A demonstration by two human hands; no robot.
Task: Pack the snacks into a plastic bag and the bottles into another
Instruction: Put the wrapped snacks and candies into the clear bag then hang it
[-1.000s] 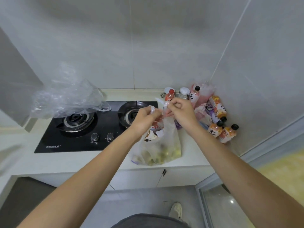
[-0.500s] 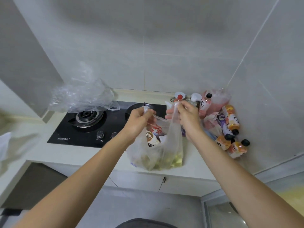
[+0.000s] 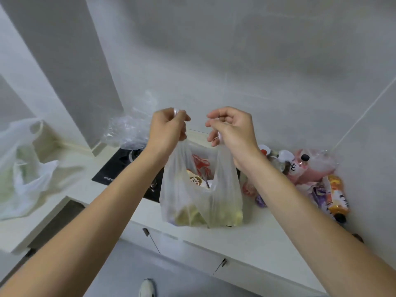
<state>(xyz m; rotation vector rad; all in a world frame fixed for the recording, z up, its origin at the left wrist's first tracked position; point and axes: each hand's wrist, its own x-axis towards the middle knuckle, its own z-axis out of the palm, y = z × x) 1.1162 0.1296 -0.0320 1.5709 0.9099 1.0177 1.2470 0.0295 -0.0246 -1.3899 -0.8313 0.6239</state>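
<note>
1. Thin translucent plastic bag [image 3: 201, 198] hangs between both hands, its bottom at the front edge of the white counter [image 3: 252, 239], just right of the black stove [image 3: 120, 170]; I cannot tell if it rests there or is just above.
2. Left hand [image 3: 168, 129] has its fingers curled around one handle loop; right hand [image 3: 232, 130] has the fingers curled and pinching the other loop; both handles go up into the fists, and the body of the bag lies below the fingers.
3. Snacks [image 3: 198, 179] are inside, with yellow-green pieces at the bottom; the mouth is open between the two handles.
4. To do this step well, I think the handles should be pulled up evenly and brought together, so the load settles and nothing slides out; a slow pull is safer, because the film looks weak.
5. Bottles [image 3: 336, 194] lie in a pile at the wall to the right, well apart from the fingers; they are not yet packed.
</note>
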